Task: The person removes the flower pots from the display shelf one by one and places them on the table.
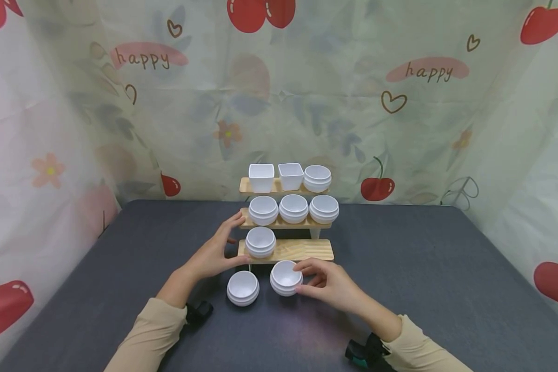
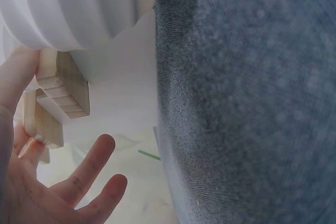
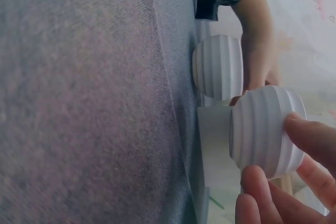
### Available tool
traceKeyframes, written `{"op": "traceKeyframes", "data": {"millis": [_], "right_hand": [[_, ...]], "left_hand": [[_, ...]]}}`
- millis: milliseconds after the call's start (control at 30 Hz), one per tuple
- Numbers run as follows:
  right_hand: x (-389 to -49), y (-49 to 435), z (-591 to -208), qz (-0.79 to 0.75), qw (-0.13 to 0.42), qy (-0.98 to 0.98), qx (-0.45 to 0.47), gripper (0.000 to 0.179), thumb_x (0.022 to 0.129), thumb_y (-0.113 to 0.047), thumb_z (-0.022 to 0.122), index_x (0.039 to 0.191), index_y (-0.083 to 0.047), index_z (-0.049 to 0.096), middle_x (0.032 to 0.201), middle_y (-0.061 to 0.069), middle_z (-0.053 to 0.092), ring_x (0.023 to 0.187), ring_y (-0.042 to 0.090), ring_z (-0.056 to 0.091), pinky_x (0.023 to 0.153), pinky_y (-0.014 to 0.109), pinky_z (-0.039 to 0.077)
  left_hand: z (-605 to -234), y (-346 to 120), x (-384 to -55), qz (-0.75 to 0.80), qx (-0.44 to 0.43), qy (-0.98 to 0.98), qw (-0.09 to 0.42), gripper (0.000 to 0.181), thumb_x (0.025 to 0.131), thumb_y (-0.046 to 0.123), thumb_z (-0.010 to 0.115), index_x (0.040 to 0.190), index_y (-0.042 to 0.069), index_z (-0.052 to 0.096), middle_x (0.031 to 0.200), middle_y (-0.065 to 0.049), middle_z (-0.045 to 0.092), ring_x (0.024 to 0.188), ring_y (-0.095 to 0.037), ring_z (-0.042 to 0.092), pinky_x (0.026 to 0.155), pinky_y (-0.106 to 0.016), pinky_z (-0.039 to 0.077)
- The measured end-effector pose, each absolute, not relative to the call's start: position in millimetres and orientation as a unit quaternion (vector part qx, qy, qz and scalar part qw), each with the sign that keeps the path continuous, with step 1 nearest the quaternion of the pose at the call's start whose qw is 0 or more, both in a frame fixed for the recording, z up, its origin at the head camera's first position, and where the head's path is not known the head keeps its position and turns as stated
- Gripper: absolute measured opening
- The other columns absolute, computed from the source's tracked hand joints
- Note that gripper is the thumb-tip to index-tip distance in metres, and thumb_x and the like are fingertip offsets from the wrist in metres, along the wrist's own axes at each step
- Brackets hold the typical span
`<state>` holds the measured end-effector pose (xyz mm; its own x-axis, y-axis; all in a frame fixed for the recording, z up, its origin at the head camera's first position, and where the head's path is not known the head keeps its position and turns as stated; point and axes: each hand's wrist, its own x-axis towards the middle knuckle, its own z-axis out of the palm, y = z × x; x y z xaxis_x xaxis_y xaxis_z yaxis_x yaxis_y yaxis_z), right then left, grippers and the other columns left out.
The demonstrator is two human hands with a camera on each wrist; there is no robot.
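Observation:
My right hand (image 1: 327, 281) pinches a white ribbed round bowl (image 1: 285, 279) between thumb and fingers. In the right wrist view this bowl (image 3: 268, 132) is held above the dark tabletop. My left hand (image 1: 214, 251) touches the left side of a tiered wooden display stand (image 1: 302, 250): the thumb is at the lowest shelf, a finger at the middle one. Two of its fingers (image 2: 89, 166) stick out free in the left wrist view. On the lowest shelf, at its left end, sits one round bowl (image 1: 260, 242). Another round bowl (image 1: 243, 288) stands on the table before the stand.
Three round bowls (image 1: 294, 208) line the middle shelf. Two square bowls (image 1: 262, 178) and a round one (image 1: 318, 178) occupy the top shelf. Dark cloth (image 1: 423, 268) covers the table, and a printed curtain (image 1: 307, 119) hangs behind it.

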<state>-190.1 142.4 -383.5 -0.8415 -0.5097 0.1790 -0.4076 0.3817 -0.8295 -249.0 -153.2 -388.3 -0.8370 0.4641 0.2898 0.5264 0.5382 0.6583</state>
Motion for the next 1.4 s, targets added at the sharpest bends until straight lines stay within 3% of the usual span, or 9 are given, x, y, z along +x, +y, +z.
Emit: {"op": "traceKeyframes", "data": {"millis": [1400], "right_hand": [[-195,131,-394,-0.469,0.086,0.825,-0.304,0.034,0.083,-0.019,0.071,0.112,-0.006,0.06,0.111,0.018,0.065,0.08,0.015,0.069,0.068,0.019,0.055]], "left_hand": [[-387,-152,-248,-0.383,-0.276,-0.881,0.038,0.091,0.077,0.029,0.077,0.147,0.017,0.019,0.158,-0.008,0.01,0.121,-0.037,0.052,0.096,-0.047,0.048]]}}
